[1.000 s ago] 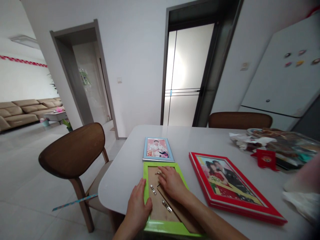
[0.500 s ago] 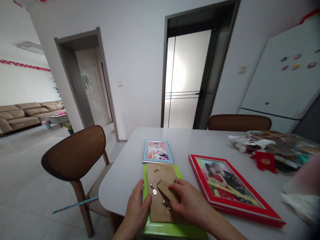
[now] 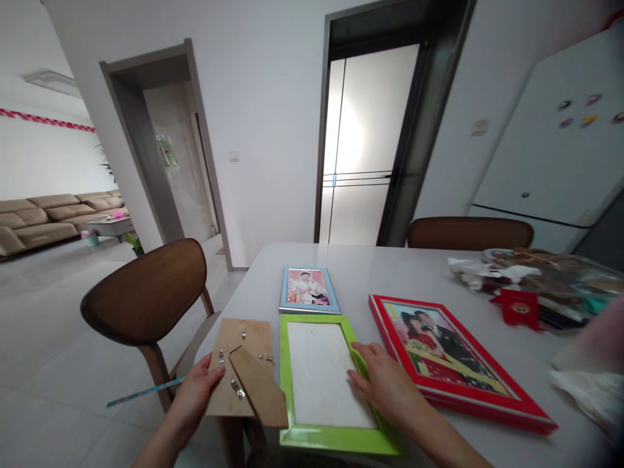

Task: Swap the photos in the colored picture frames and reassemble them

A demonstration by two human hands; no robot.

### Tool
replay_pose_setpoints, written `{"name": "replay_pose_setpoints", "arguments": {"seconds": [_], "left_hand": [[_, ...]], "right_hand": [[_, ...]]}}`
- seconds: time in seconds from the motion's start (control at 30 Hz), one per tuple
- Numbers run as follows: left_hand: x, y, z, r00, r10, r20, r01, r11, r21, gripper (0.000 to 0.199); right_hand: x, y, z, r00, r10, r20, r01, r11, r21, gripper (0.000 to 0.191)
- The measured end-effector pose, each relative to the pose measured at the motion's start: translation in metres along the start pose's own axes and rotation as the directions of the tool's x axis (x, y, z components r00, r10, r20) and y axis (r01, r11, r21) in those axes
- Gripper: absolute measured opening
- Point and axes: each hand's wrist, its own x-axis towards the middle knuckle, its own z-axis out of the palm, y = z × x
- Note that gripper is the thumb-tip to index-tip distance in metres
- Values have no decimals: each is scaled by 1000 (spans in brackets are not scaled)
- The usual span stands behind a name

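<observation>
My left hand (image 3: 197,388) pinches the left edge of a brown backing board (image 3: 256,331), thumb on top. The board carries several metal clips and a fold-out stand leg (image 3: 258,389), and is tilted beside the frame, past the table's left edge. A green picture frame (image 3: 312,441) lies on the table, its opening showing a plain white sheet (image 3: 324,370). My right hand (image 3: 383,380) grips the frame's right rim, fingertips and thumb on it. Just beyond lies a light blue picture frame (image 3: 333,289) with a photo.
A red picture frame (image 3: 507,406) with a photo lies to the right on the white table (image 3: 370,276). Behind it are a red pouch-like item (image 3: 520,309) and plastic-wrapped things (image 3: 560,276). A brown chair (image 3: 151,292) stands left; another chair (image 3: 470,233) is at the far side.
The backing board has come off the green frame and moved left in my left hand, uncovering the white sheet. My right hand has let go of the stand leg and shifted to the frame's right rim.
</observation>
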Motion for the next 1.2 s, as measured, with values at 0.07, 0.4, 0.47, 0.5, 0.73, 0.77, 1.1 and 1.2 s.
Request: {"name": "replay_pose_setpoints", "arguments": {"seconds": [0.07, 0.4, 0.47, 0.5, 0.73, 0.77, 1.1, 1.2], "left_hand": [[4, -3, -8, 998, 32, -53, -27, 995, 93, 42], [-6, -4, 52, 927, 371, -59, -301, 827, 475, 52], [-24, -5, 86, 882, 444, 159, -461, 737, 495, 53], [-32, -5, 103, 838, 470, 278, -545, 692, 474, 58], [-55, 12, 155, 638, 556, 533, -770, 471, 430, 56], [-54, 14, 153, 611, 567, 553, -792, 449, 414, 55], [-30, 20, 83, 856, 486, -175, -421, 853, 308, 47], [-17, 3, 54, 908, 313, -280, -257, 942, 217, 52]], "right_hand": [[1, 5, 7, 999, 41, 19, -41, 999, -26, 46], [4, -5, -12, 939, 261, 224, -340, 608, 717, 58], [-1, -12, -20, 921, 199, 334, -383, 312, 870, 64], [-3, -15, -24, 920, 175, 351, -382, 194, 904, 67], [-9, -30, -34, 948, 152, 278, -283, 11, 959, 75], [-8, -30, -33, 950, 158, 268, -275, 20, 961, 75], [6, 6, 0, 988, 149, 30, -141, 827, 544, 58], [8, 14, 10, 992, 107, -66, -88, 967, 240, 50]]}}
